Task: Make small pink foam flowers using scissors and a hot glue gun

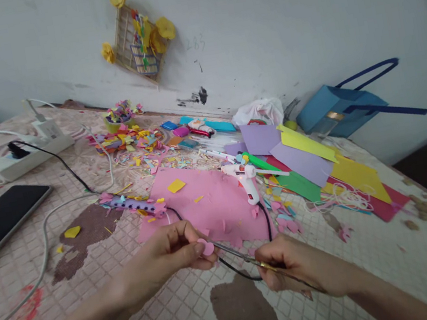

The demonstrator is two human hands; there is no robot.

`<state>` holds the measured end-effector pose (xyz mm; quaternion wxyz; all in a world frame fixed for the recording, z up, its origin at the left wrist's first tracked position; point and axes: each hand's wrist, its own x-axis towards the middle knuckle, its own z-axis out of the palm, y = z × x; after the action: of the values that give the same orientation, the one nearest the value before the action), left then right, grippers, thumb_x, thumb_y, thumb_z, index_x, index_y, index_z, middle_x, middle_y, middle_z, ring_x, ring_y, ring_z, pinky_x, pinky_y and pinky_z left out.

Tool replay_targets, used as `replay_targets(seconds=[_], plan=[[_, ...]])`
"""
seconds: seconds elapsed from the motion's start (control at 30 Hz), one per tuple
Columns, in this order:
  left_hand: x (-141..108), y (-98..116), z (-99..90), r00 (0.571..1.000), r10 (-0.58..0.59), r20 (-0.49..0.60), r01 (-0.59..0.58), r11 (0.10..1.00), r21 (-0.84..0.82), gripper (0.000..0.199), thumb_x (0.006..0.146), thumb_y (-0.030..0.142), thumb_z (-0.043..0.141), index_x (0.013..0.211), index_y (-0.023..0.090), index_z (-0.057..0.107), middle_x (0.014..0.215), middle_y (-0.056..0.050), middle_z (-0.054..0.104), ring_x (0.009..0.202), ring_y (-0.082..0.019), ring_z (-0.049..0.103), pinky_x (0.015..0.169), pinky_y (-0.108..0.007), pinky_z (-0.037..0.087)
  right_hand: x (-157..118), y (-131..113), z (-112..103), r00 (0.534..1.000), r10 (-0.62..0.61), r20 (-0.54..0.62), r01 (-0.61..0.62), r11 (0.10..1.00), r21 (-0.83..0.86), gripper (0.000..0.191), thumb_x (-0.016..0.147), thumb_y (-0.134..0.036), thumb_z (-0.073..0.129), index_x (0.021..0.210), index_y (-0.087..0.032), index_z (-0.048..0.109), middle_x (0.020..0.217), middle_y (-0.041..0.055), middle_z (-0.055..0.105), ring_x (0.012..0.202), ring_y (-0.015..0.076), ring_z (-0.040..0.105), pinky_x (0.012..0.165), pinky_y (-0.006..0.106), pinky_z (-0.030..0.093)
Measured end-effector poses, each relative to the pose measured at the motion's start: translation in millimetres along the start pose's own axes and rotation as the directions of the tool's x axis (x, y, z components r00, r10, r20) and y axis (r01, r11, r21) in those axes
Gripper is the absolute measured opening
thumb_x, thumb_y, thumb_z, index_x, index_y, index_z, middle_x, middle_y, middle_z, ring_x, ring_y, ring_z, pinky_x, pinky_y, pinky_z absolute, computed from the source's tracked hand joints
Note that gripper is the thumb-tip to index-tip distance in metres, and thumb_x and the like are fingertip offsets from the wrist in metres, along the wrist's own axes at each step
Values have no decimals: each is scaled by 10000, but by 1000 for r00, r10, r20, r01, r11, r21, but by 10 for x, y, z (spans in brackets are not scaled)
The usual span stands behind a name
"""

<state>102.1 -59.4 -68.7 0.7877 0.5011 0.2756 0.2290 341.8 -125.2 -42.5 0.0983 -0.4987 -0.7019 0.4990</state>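
Note:
My left hand point(179, 250) pinches a small rounded piece of pink paper point(205, 247) between thumb and fingers. Closed around the handles of a pair of scissors point(264, 265), my right hand point(291, 261) points their silver blades at the pink piece. The blade tips lie close to the paper; whether they touch it I cannot tell. Just beyond both hands spreads a large pink sheet point(212, 198) with yellow and pink scraps on it. A white glue gun point(246, 180) lies on the sheet's right part, its black cord looping behind my hands.
A purple decorated stick point(133, 203) lies left of the sheet. Further left are a phone point(3, 222) and a power strip point(29, 161) with cables. Paper scraps point(124, 142) heap at the back. Coloured sheets point(303, 158) and a blue bag point(338, 106) stand at the right.

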Motion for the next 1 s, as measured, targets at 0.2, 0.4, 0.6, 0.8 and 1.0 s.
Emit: replay_targets(seconds=[0.2,0.4,0.6,0.8,1.0], plan=[[6,23,8,1000,-16,-10,16,1000,8,139,810,240,622,729,146,557,766,4,649,745,-109,593,736,-255,482,-4,32,39,997,81,-3,-80,989,123,568,728,-704,455,560,-161,441,449,-70,335,370,40,270,331,152,191],[-4,0,15,1000,4,-5,-4,1000,15,139,814,242,614,723,154,555,839,-1,607,816,-126,571,780,-278,466,123,37,191,973,149,-174,-61,901,429,535,684,-680,527,674,-145,538,445,-82,363,342,43,314,318,152,288],[2,4,40,995,55,-78,-45,991,129,162,819,245,586,693,154,538,1001,-34,574,901,-160,544,770,-273,429,372,-166,319,926,157,-344,61,836,546,332,707,-464,650,721,-148,551,430,-93,390,331,34,330,322,138,261],[7,8,67,993,108,-43,-94,965,245,141,831,246,544,716,167,521,936,-32,572,891,-178,538,781,-304,412,505,-234,344,938,145,-314,53,837,545,216,719,-340,655,733,-139,576,444,-89,412,344,37,349,329,141,265],[1,-19,86,993,109,-35,-91,937,336,185,810,283,558,676,176,488,816,-25,587,771,-176,547,671,-288,420,511,-231,327,964,77,-254,53,882,469,152,723,-257,619,671,-155,519,472,-90,397,366,38,349,345,143,293]])
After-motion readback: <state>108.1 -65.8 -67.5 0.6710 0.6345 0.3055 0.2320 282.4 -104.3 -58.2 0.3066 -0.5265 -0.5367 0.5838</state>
